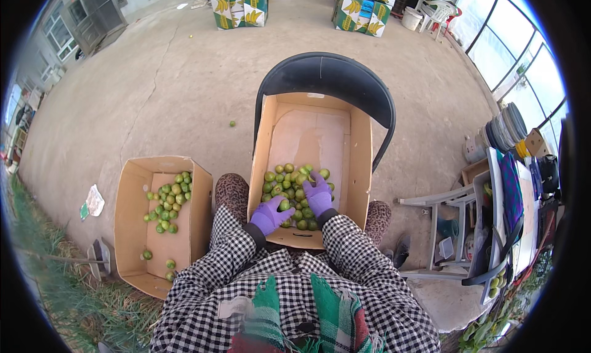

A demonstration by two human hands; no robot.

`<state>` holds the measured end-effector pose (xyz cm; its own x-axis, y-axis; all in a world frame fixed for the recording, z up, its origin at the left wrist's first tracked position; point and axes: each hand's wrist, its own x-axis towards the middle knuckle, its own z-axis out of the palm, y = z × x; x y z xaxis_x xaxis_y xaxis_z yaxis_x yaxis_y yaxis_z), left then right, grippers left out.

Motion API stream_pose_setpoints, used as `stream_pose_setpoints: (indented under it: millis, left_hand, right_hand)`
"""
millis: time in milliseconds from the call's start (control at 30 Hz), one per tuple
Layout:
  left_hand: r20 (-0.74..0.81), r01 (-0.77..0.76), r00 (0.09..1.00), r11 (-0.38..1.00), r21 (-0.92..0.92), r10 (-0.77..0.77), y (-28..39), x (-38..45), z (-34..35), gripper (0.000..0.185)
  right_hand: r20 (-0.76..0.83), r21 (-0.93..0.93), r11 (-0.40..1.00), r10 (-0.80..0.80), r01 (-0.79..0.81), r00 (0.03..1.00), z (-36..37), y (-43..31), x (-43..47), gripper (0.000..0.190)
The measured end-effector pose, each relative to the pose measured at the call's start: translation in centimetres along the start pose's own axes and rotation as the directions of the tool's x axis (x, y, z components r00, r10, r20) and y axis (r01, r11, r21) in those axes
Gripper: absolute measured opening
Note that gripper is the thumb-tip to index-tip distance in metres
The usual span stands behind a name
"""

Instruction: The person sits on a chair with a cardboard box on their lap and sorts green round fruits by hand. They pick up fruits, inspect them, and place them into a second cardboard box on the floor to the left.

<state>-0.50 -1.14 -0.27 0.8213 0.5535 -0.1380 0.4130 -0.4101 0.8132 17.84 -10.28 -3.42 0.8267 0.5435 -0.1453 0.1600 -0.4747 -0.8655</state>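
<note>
An open cardboard box (362, 168) rests on a black-backed chair (323, 69) before me, with many small green citrus fruits (286, 184) in its near half. My left hand (270, 215), in a purple glove, is in the box's near left corner and holds one green fruit (284, 205) between thumb and fingers. Also gloved in purple, my right hand (318, 195) lies over the right part of the pile, its thumb and forefinger around a yellowish-green fruit (301, 179). Whether its other fingers touch fruit is hidden.
A second cardboard box (202, 205) with more green fruits stands on the floor at my left. One fruit (232, 123) lies on the concrete. A cluttered chair (436, 237) and buckets (503, 127) are at right. Banana-print cartons (240, 11) stand at the far end; grass (92, 302) borders the lower left.
</note>
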Motion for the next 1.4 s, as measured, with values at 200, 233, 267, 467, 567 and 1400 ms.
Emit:
stream_pose_setpoints:
  millis: [200, 233, 267, 467, 567, 1400]
  left_hand:
    - [-0.095, 0.016, 0.995, 0.996, -0.085, -0.024, -0.2, 0.3, 0.0, 0.049]
    - [-0.106, 0.031, 0.993, 0.993, -0.11, -0.043, 0.2, 0.3, -0.2, 0.051]
    - [-0.127, 0.003, 0.992, 0.994, -0.109, -0.017, 0.7, 0.2, -0.4, 0.051]
    - [-0.134, -0.005, 0.991, 1.0, 0.014, 0.006, 2.8, -0.3, -1.7, 0.058]
    - [-0.117, -0.047, 0.992, 0.999, 0.015, 0.048, 2.6, -0.3, -1.7, 0.06]
    - [-0.166, -0.045, 0.985, 0.881, -0.471, -0.039, -1.3, 0.6, 0.6, 0.03]
  right_hand:
    - [0.164, 0.29, 0.949, -0.18, 0.127, 0.97, -1.0, -2.6, -1.8, 0.041]
    - [0.232, 0.259, 0.952, -0.227, 0.165, 0.946, -1.0, -2.7, -2.0, 0.041]
    - [0.3, 0.23, 0.951, -0.27, 0.205, 0.915, -1.0, -2.7, -2.3, 0.041]
    - [0.486, 0.292, 0.947, -0.269, 0.136, 0.832, -2.0, -5.3, -4.1, 0.051]
    - [0.527, 0.321, 0.946, -0.219, 0.046, 0.821, -2.0, -5.3, -3.8, 0.053]
    - [0.03, -0.621, 0.783, 0.063, -0.031, 0.998, -4.0, -0.1, 1.4, 0.044]
